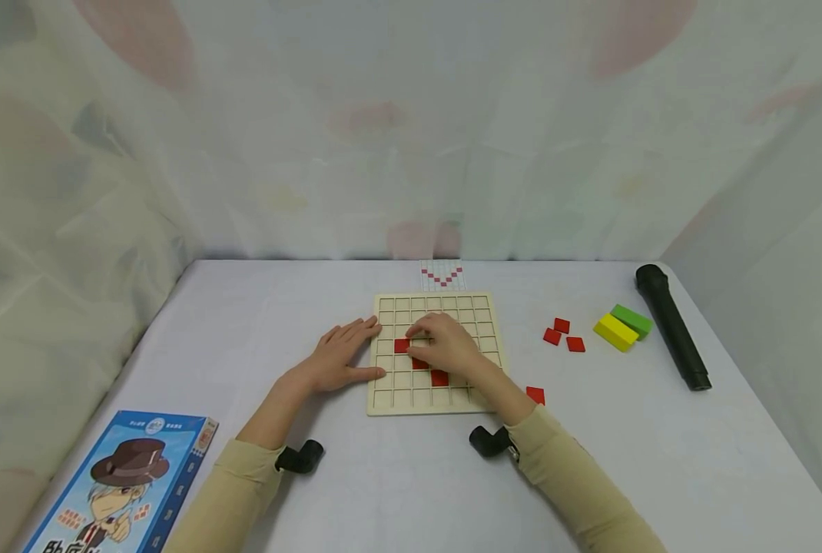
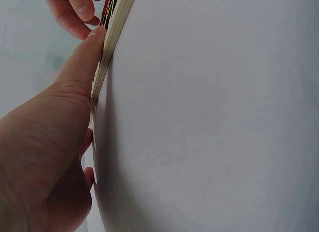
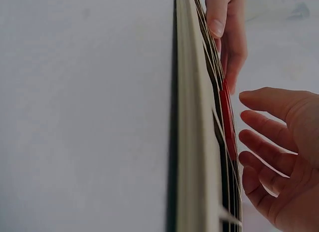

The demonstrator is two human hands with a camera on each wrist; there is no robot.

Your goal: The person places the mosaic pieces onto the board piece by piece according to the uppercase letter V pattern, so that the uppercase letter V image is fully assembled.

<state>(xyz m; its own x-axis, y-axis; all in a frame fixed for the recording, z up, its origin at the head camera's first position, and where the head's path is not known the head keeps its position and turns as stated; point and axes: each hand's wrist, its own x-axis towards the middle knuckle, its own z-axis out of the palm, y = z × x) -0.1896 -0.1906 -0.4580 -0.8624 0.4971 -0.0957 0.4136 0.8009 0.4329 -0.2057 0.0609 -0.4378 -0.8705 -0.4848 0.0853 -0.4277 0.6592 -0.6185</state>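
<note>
A cream grid board (image 1: 400, 401) lies on the white table with several red square tiles, among them a red tile (image 1: 402, 346) and a lower red tile (image 1: 439, 378), set on a falling diagonal. My left hand (image 1: 342, 359) rests at the board's left side, fingers extended and thumb touching its edge. Over the middle of the board hovers my right hand (image 1: 447, 347), its fingers loosely bent beside the tiles. In the right wrist view, that hand (image 3: 284, 142) shows nothing between its fingers and thumb. It partly covers a middle red tile (image 1: 419, 364).
Behind the board lies a small pattern card (image 1: 442, 274). To the right are loose red tiles (image 1: 551, 336), a single red tile (image 1: 535, 395), a yellow block (image 1: 615, 332), a green block (image 1: 631, 321) and a black flashlight-like cylinder (image 1: 674, 330). A blue box (image 1: 124, 484) is front left.
</note>
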